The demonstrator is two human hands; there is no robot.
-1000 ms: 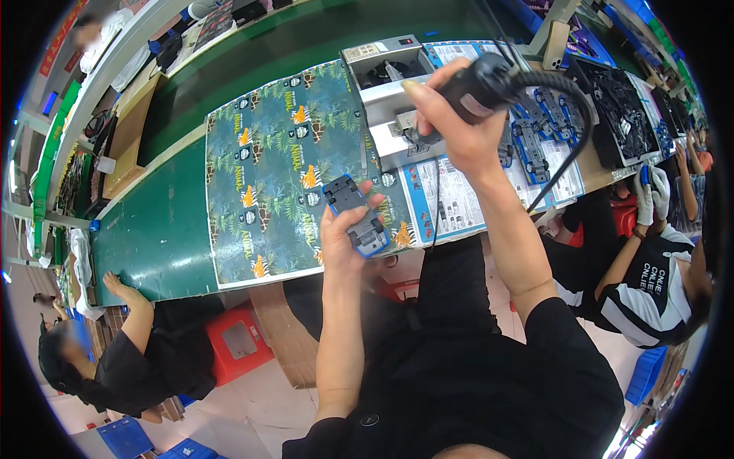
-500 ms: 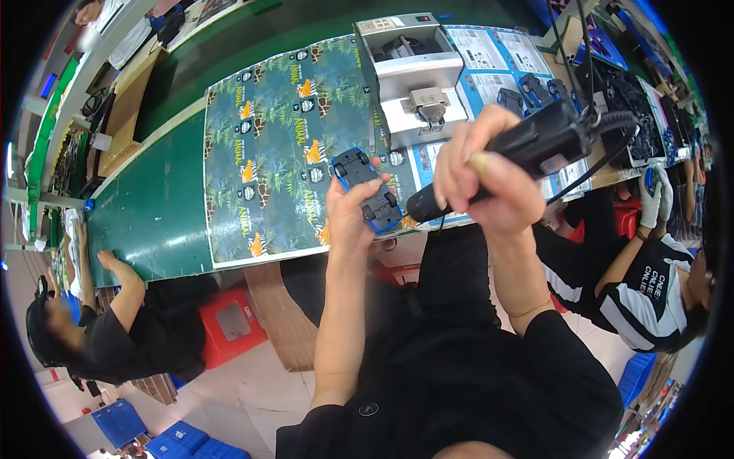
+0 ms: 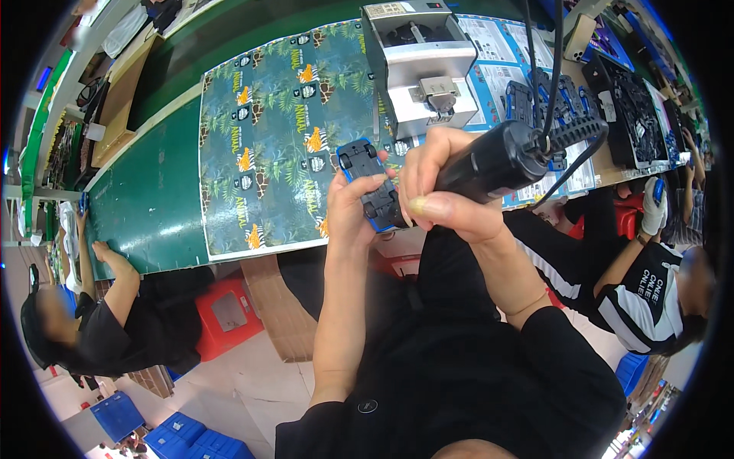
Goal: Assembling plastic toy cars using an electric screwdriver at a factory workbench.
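My left hand (image 3: 348, 210) grips a small blue toy car (image 3: 367, 180), its black underside with the wheels turned up toward me. Wrapped round a black corded electric screwdriver (image 3: 493, 162) is my right hand (image 3: 459, 203). The screwdriver points down and left at the near end of the car. My right fingers hide its tip, so I cannot tell whether it touches the car. Both hands are held over the table's near edge.
A silver metal machine (image 3: 420, 69) stands on the patterned sheet (image 3: 267, 145) beyond my hands. Several blue-and-black toy cars (image 3: 562, 99) lie to its right, beside a black crate (image 3: 627, 115) of dark parts. Co-workers sit left and right; the screwdriver's cable (image 3: 566, 176) loops at right.
My right hand has brought the screwdriver left and lower, close against the toy car. The car in my left hand has stayed nearly in place.
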